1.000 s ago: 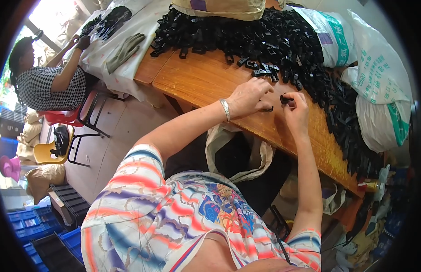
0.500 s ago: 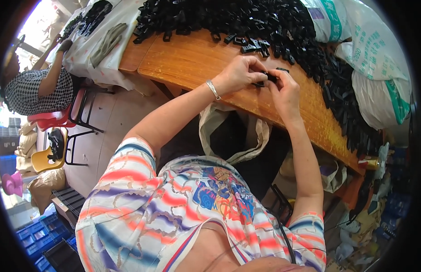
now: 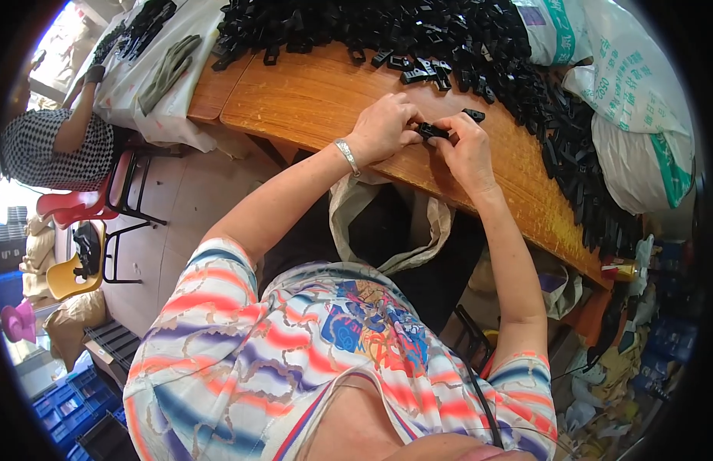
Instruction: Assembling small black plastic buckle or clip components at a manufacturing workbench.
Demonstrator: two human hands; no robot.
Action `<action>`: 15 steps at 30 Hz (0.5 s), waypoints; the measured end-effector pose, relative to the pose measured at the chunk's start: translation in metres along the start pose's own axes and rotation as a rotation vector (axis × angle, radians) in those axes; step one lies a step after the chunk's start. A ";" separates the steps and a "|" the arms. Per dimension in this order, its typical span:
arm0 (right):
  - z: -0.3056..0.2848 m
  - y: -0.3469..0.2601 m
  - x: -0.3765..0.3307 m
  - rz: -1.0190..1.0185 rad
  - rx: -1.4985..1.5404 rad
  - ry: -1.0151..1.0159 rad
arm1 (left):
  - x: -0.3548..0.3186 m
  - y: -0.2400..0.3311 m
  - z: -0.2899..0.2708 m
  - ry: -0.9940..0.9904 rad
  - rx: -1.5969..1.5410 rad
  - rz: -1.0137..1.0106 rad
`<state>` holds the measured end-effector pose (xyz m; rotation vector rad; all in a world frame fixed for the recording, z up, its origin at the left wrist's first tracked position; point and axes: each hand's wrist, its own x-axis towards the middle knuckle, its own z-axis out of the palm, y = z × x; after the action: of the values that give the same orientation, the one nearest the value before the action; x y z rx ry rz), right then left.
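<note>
A small black plastic part is pinched between my two hands, just above the front edge of the wooden table. My left hand, with a silver bracelet at its wrist, grips one end with thumb and fingers. The other end is held in the fingertips of my right hand. Beyond my right fingers lies a single loose black piece. Several grey-black pieces rest at the near edge of a big heap of black plastic parts. The held part's exact kind is too small to make out.
White sacks stand at the right end of the heap. An open cloth bag hangs below the table's front edge. At the left, a person in a checked top sits by a covered table with grey gloves on it.
The black part now shows more plainly between my fingers, level and lengthwise. My left hand has shifted slightly left, and the whole view has moved a little.
</note>
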<state>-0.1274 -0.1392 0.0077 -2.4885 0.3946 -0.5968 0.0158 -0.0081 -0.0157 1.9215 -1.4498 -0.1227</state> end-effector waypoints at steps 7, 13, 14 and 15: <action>0.012 -0.006 -0.019 -0.323 -0.341 0.068 | 0.001 0.002 -0.003 -0.016 0.013 0.008; -0.003 -0.012 -0.038 -0.175 -0.151 0.003 | 0.011 -0.004 -0.032 -0.479 -0.370 -0.037; -0.006 -0.016 -0.048 -0.117 -0.066 -0.049 | 0.016 -0.013 -0.034 -0.413 -0.388 0.008; -0.007 -0.023 -0.059 -0.096 -0.010 -0.072 | 0.019 -0.023 -0.033 -0.347 -0.409 0.045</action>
<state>-0.1783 -0.1005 0.0065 -2.5417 0.2520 -0.5424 0.0563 -0.0064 0.0018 1.5806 -1.5425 -0.7063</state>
